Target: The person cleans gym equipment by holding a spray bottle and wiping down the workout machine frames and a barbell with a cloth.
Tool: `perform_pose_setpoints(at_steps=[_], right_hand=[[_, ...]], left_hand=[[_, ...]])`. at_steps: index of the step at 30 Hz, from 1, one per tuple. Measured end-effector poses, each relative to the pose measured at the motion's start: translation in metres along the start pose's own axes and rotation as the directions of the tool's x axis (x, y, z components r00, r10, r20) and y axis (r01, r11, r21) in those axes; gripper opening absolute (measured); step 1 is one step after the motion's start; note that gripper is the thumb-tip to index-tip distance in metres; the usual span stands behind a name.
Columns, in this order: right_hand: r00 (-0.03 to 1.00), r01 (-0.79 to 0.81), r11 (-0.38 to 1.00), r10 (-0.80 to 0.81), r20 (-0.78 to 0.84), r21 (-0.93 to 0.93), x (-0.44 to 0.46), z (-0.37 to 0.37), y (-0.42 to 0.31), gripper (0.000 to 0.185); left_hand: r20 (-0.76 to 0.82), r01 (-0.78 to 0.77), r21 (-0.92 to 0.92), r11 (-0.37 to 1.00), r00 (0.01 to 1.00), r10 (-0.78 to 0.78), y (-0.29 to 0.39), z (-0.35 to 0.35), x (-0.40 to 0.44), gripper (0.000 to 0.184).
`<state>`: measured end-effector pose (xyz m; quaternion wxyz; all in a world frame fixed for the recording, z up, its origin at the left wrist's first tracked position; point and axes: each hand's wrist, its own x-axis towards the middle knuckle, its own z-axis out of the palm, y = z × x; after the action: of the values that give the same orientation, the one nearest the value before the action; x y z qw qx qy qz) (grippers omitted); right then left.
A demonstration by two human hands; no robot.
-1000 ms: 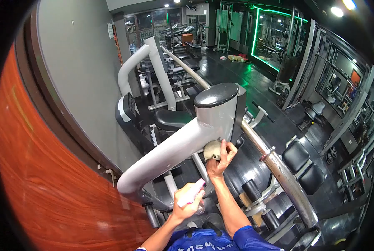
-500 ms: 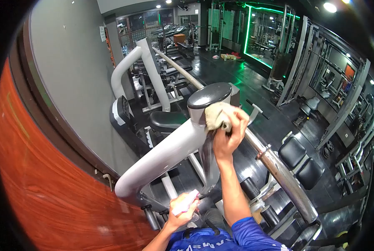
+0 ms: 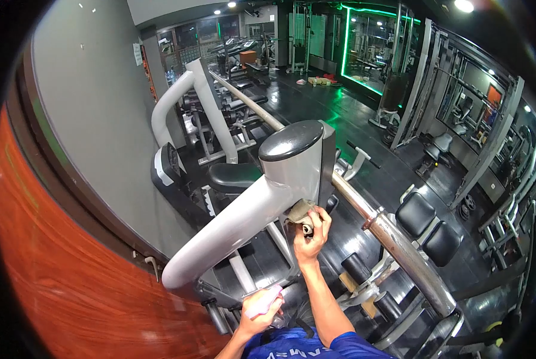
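Observation:
My right hand [image 3: 313,238] grips a bunched beige cloth [image 3: 300,213] against the post of a grey exercise machine [image 3: 238,224], below its black oval cap [image 3: 292,142]. Low in front of my body, my left hand [image 3: 257,317] is wrapped round what looks like a spray bottle [image 3: 264,303] with a pale pink-white head; its lower part is mostly hidden by the fingers. A long metal bar [image 3: 394,239] runs past the post on the right.
A grey wall [image 3: 94,107] and a reddish wood panel [image 3: 70,269] border the left side. Black padded seats [image 3: 416,212] stand to the right. Farther back are benches, racks and a green-lit mirror [image 3: 379,54] over the dark floor [image 3: 292,96].
My right hand has moved the cloth down the post from beside the cap to lower on the metal. The left hand stays low with the bottle. The view has shifted slightly.

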<state>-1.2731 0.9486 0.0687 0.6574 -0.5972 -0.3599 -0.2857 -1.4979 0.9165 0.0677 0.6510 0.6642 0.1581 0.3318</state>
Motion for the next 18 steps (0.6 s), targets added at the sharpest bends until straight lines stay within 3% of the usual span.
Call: perform_pose_setpoints(at_steps=[18], right_hand=[[0.997,0.033,0.999,-0.031,0.064,-0.028,-0.006,-0.005,0.004,0.056]], left_hand=[[-0.006,0.017,0.002,1.000,1.000,-0.017,-0.006,0.002,0.001,0.014]])
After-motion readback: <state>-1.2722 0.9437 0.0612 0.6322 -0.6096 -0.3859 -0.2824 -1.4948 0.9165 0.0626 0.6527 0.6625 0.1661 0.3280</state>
